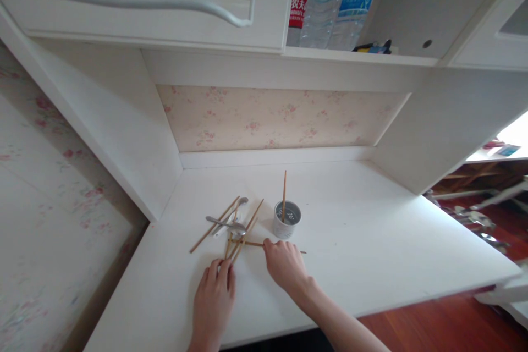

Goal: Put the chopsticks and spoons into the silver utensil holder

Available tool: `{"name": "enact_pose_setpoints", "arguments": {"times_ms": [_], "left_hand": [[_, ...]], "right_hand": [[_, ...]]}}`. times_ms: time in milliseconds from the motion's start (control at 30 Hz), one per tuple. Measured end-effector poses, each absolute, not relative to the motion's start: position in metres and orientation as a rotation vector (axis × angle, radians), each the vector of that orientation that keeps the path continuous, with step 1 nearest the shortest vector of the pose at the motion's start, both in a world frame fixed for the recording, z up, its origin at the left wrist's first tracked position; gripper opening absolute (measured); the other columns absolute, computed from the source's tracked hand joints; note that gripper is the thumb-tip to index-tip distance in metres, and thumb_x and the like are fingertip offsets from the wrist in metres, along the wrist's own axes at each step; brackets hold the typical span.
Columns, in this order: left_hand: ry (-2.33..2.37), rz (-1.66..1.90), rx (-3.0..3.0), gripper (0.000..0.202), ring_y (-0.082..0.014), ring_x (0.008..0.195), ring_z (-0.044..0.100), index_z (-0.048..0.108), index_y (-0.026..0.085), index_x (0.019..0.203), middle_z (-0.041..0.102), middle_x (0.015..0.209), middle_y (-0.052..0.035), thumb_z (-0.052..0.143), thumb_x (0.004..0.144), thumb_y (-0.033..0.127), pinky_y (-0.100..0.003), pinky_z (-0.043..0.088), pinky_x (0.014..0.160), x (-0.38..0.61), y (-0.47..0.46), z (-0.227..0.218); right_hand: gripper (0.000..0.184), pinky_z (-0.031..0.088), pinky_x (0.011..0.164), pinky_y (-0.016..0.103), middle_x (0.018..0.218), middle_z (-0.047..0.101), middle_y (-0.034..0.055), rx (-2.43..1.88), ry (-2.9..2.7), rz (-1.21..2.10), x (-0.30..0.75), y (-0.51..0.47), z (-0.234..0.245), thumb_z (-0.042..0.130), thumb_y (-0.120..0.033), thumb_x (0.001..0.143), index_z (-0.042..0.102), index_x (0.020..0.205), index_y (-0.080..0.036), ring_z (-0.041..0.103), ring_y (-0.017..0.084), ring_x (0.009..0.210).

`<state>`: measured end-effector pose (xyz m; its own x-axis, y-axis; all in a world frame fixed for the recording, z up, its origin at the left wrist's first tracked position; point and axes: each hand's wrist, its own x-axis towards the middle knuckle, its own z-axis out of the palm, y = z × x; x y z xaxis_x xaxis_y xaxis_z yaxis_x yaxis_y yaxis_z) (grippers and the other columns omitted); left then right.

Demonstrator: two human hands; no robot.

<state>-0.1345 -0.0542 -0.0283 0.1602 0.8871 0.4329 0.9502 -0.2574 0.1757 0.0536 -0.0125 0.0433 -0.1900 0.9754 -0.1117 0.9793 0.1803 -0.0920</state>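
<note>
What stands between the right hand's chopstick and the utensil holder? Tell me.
Nothing visible stands between that chopstick and the perforated utensil holder just beyond the right hand. The chopstick's left end reaches among loose chopsticks; which lies on top, I cannot tell.

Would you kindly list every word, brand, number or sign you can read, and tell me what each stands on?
"农夫": on the plastic bottle with a red-and-white label; the rest is hidden.
"NONGFU": below it, same label.
Too blurred to read: the white writing on the clear plastic bottle with a blue label.
Nothing readable shows on the white cylindrical holder, brown wooden chopsticks or silver spoons.
</note>
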Motion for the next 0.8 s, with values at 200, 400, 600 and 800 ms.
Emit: {"name": "enact_pose_setpoints", "arguments": {"times_ms": [200,400,600,800], "left_hand": [[-1.861,-0.719,-2.228,0.023,-0.0192,0.091,0.062,0.062,0.020,0.099,0.063,0.098,-0.0065,0.041,0.091,0.020,-0.030,0.049,0.078,-0.138,-0.051,-0.035],[-1.907,-0.733,-2.206,0.019,-0.0179,0.085,0.062,0.060,0.020,0.101,0.059,0.104,-0.0070,0.045,0.091,0.026,-0.030,0.049,0.074,-0.137,-0.051,-0.039],[-1.904,-0.749,-2.260,0.017,-0.0178,0.084,0.062,0.060,0.023,0.099,0.058,0.102,-0.0057,0.046,0.091,0.028,-0.031,0.049,0.074,-0.136,-0.055,-0.041],[-1.899,-0.840,-2.261,0.020,-0.0171,0.082,0.063,0.059,0.022,0.102,0.057,0.104,-0.0063,0.044,0.092,0.032,-0.030,0.051,0.072,-0.136,-0.055,-0.047]], "right_hand": [[0.022,0.040,0.053,0.027,0.074,0.070,0.0102,2.125,2.333,-0.238,0.082,-0.025,0.053,0.037,-0.015,0.092,0.058,0.098,-0.018,0.069,0.025,0.068],[0.030,0.044,0.060,0.026,0.078,0.070,0.0040,2.401,2.590,-0.608,0.113,-0.042,0.067,0.031,-0.032,0.098,0.059,0.101,-0.023,0.067,0.018,0.069],[0.031,0.053,0.071,0.029,0.093,0.067,0.0045,2.702,2.856,-1.260,0.141,-0.039,0.084,0.043,-0.038,0.094,0.054,0.121,-0.026,0.066,0.016,0.076],[0.066,0.053,0.066,0.030,0.083,0.065,-0.0016,3.021,3.242,-1.235,0.156,0.001,0.125,0.056,-0.032,0.088,0.019,0.143,-0.032,0.061,0.013,0.066]]}}
